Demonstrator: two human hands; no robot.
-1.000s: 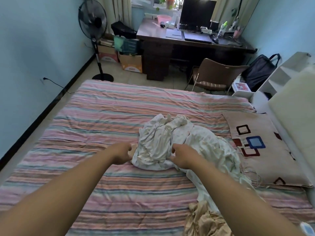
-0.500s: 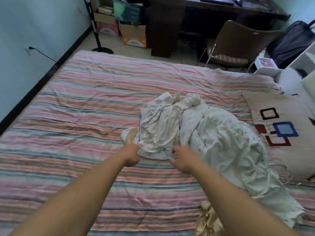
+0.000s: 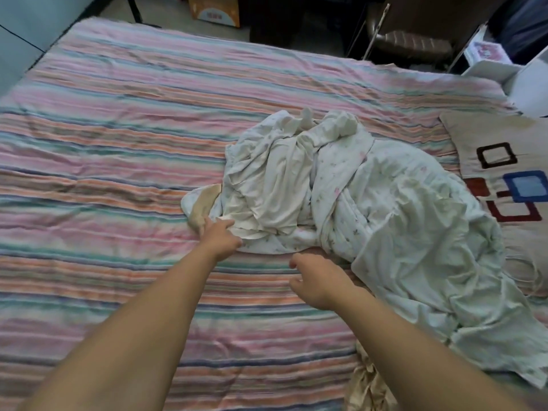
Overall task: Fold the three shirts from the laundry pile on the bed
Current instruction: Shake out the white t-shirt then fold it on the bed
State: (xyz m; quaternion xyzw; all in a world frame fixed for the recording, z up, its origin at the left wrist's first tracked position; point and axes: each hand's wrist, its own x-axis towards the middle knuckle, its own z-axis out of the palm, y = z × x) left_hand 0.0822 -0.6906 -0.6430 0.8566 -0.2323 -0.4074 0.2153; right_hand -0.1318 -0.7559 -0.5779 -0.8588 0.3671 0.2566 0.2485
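Observation:
A crumpled pile of whitish laundry [image 3: 341, 197] lies on the striped bedspread [image 3: 103, 143], right of the middle. The shirts in it are tangled and I cannot tell them apart. My left hand [image 3: 220, 235] rests at the pile's near left edge, fingers on a cream hem beside a tan piece [image 3: 203, 203]. My right hand [image 3: 315, 281] hovers just in front of the pile, fingers curled, holding nothing I can see. A beige garment [image 3: 367, 387] lies bunched under my right forearm at the bottom edge.
A beige pillow [image 3: 504, 185] with coloured squares lies at the right, touching the pile. Beyond the bed's far edge stand a brown chair [image 3: 409, 40], a cardboard box [image 3: 215, 8] and a white shelf unit [image 3: 522, 81]. A blue wall runs along the left.
The view tilted down and closer to the bed. My right hand came off the pile's edge and pulled back toward me. My left hand stayed at the pile's left edge.

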